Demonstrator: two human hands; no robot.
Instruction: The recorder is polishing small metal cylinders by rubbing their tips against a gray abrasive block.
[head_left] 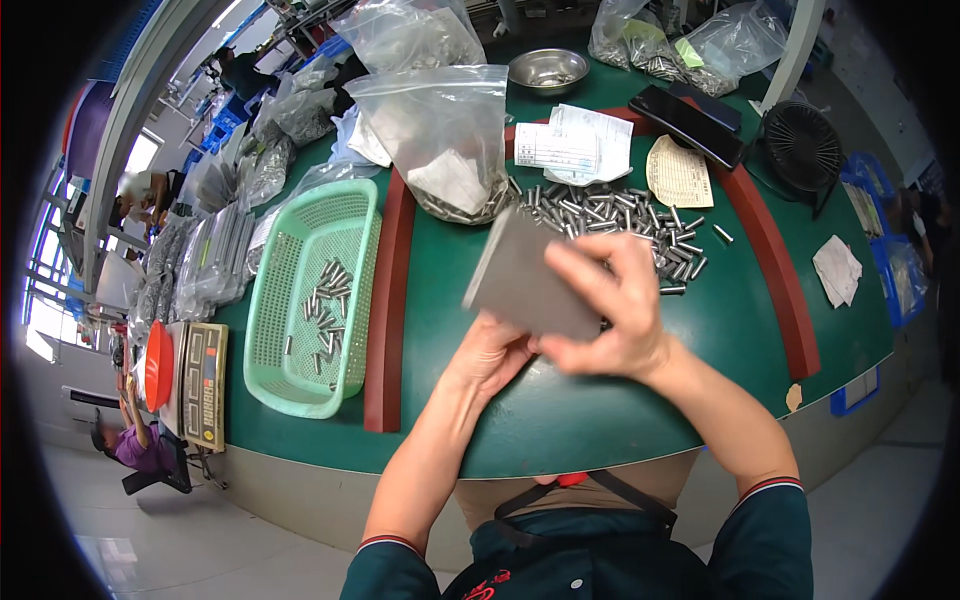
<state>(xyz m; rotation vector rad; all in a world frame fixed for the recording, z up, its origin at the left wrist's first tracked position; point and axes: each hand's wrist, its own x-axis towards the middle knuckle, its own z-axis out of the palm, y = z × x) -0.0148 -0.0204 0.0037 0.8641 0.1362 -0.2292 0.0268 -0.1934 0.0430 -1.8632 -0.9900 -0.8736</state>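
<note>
In the head view, a blurred grey slab (pixel 535 280) is tilted above the green table (pixel 600 420), with both hands close together at it. The left hand (pixel 488 358) is at its lower edge, fingers partly hidden behind, so I cannot tell how it grips. The right hand (pixel 625 315) spreads its fingers and thumb over the right side; blur leaves it unclear whether they are clamped. Beyond lies a heap of metal pins (pixel 600 215), between two dark red bars (pixel 385 375). A green basket (pixel 330 230) stands to the left with more pins inside
</note>
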